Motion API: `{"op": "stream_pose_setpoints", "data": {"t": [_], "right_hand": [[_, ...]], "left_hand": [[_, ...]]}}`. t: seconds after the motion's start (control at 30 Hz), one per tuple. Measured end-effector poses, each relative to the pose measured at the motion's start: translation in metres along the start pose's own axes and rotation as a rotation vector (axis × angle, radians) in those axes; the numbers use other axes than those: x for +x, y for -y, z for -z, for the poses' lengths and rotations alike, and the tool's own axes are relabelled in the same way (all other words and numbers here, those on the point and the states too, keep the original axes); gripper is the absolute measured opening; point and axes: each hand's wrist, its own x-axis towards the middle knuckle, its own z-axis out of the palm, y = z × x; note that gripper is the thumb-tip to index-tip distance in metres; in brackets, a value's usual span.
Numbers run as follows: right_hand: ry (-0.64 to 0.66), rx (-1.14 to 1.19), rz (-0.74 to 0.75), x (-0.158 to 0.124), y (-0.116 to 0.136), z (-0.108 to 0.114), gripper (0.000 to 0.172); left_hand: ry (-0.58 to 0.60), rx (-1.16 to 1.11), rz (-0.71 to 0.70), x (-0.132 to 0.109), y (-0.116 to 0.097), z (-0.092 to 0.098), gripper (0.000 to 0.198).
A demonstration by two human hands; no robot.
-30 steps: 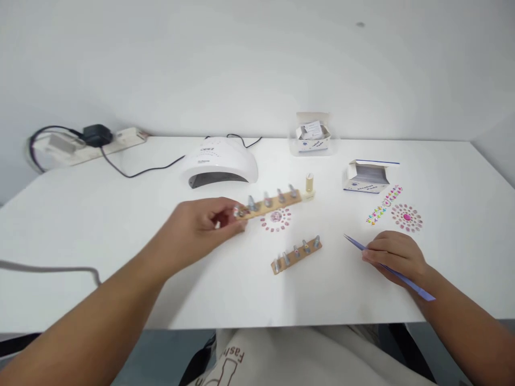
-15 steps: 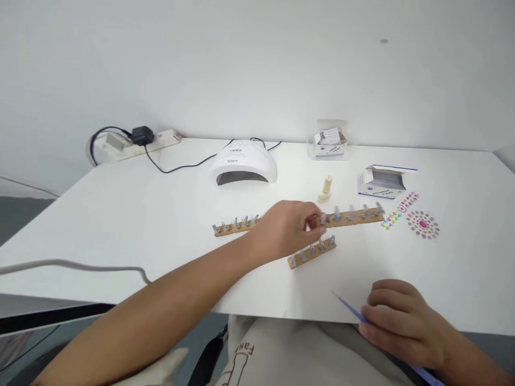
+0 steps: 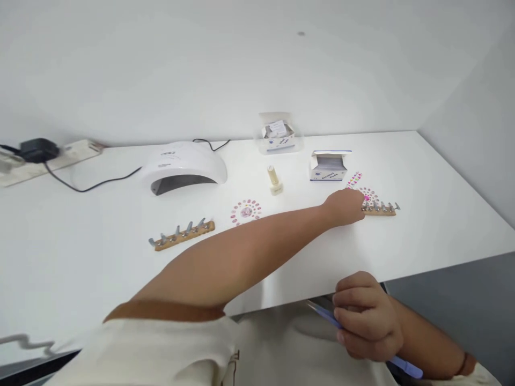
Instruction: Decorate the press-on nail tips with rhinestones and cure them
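Note:
My left hand reaches far to the right, its fingers closed on the left end of a wooden nail-tip stand that carries a row of upright clear nail tips. That stand is at the front edge of a round sheet of pink gem stickers and partly covers it. Low over my lap, in front of the table edge, my right hand grips a slim blue pen-like tool with a pale pointed tip directed up and left. Another nail-tip stand lies left of my forearm.
A white nail lamp stands at the back left, its cord leading to a power strip. Behind my forearm are a second round sticker sheet, a small polish bottle, an alcohol pad box and another opened box.
My view has turned right. My left hand has carried its stand rightward to the pink stickers, uncovering another round sheet. The other nearby stand is out of sight. My right hand keeps the blue tool.

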Motion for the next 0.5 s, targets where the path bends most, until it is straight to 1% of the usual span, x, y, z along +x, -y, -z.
{"op": "stream_pose_setpoints", "data": {"t": [0.1, 0.23, 0.37, 0.5], "right_hand": [[0.036, -0.049, -0.042, -0.002, 0.007, 0.016, 0.023], [0.091, -0.075, -0.076, 0.001, 0.012, 0.026, 0.022], [0.066, -0.046, -0.067, 0.006, 0.010, 0.021, 0.025], [0.068, 0.005, -0.061, 0.004, 0.005, 0.011, 0.021]], "left_hand": [[0.022, -0.035, -0.010, 0.021, -0.016, -0.014, 0.032], [0.037, -0.082, -0.006, 0.036, -0.033, -0.027, 0.033], [0.049, -0.135, 0.002, 0.040, -0.037, -0.031, 0.033], [0.057, -0.212, 0.004, 0.038, -0.033, -0.025, 0.034]]}}
